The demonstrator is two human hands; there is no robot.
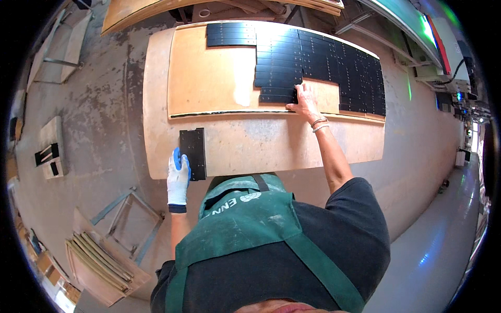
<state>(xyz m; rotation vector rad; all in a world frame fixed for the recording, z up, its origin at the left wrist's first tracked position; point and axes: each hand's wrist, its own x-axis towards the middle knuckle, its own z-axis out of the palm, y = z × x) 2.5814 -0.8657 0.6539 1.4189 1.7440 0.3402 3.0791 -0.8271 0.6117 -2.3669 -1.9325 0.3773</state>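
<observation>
My left hand (179,176), in a white and blue work glove, grips the left edge of a dark rectangular stack of strips (193,151) near the worktable's front. My bare right hand (307,102), with bracelets at the wrist, spans the right end of the nearest black strip (276,98), its thumb at the near edge and its fingers farther up. That strip lies against a block of black strips (279,65) with small dots or holes along them. They rest on a light wooden board (209,78) whose left part shows bare wood.
The board lies on a larger pale worktable (250,143). Another wooden panel (151,13) stands beyond it. A machine with a lit edge (436,44) is at the far right. On the floor at left are a metal frame (128,221) and a board bearing several bars (102,261).
</observation>
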